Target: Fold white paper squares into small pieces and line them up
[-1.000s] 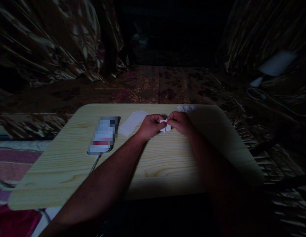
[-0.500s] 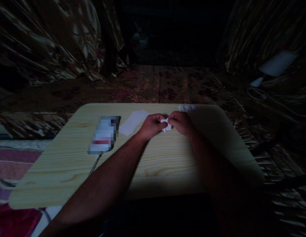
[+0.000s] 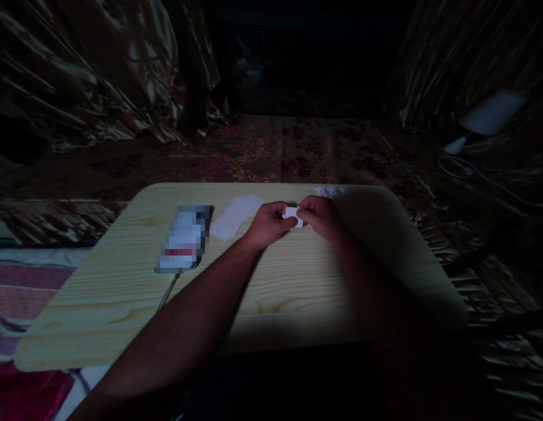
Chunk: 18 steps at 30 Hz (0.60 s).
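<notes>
A small folded piece of white paper (image 3: 293,216) is held between both hands above the wooden table (image 3: 280,292). My left hand (image 3: 269,224) pinches its left side, the thumb pressed across the front. On the right side, my right hand (image 3: 320,216) grips it with thumb and bent fingers. Part of the paper is hidden behind the thumbs. Just left of my left hand lies a stack of white paper strips (image 3: 236,216). Beyond my right hand, a few small folded white paper pieces (image 3: 332,191) sit in a row near the table's far edge.
A blurred-out phone-like device (image 3: 183,240) with a cable (image 3: 168,291) lies on the table's left part. A white lamp (image 3: 493,114) stands at the far right. Patterned curtains (image 3: 122,70) and a patterned cloth-covered surface (image 3: 271,149) are behind the table. The room is dark.
The paper between my fingers looked star-like with points sticking out; now it shows a flatter, more rectangular outline. Both hands have stayed nearly in place.
</notes>
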Each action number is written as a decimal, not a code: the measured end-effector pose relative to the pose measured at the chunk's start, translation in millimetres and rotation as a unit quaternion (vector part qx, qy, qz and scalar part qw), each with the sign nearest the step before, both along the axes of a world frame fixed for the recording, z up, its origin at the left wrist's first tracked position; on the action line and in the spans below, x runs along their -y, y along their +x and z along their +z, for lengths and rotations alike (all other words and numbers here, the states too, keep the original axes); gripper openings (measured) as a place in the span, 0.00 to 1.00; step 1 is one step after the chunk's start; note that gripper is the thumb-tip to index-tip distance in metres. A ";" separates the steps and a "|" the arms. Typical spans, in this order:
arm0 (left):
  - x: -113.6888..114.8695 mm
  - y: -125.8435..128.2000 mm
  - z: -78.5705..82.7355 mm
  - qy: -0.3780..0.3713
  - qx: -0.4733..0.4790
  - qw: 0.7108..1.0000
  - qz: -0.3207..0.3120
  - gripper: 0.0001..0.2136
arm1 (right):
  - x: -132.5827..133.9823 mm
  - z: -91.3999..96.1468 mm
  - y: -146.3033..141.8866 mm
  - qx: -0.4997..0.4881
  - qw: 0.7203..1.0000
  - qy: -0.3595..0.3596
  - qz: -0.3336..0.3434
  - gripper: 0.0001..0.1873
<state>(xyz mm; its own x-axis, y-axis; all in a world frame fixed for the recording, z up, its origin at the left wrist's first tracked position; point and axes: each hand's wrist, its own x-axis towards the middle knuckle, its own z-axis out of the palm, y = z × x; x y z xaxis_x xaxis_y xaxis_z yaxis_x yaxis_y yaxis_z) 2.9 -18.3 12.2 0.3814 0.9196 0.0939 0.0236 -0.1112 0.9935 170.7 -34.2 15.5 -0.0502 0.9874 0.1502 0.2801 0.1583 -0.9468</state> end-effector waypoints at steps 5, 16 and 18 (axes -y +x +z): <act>0.4 1.0 -0.3 0.008 0.002 1.000 0.000 0.11 | 0.2 -0.2 -0.1 0.001 1.000 0.002 0.009 0.04; 0.2 1.4 -1.6 0.017 -0.006 1.000 0.001 0.11 | 2.5 2.0 0.7 0.049 0.998 0.045 -0.005 0.03; 0.5 1.3 -1.5 0.017 -0.006 1.000 0.002 0.12 | 3.4 3.2 0.4 0.049 0.998 0.046 -0.010 0.03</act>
<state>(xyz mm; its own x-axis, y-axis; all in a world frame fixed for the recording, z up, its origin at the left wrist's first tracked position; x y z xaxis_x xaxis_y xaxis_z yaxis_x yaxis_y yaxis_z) 4.2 -18.8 10.7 0.3787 0.9176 0.1206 0.0354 -0.1445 0.9889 171.1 -37.5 18.6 -0.0487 0.9708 0.2347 0.3755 0.2356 -0.8964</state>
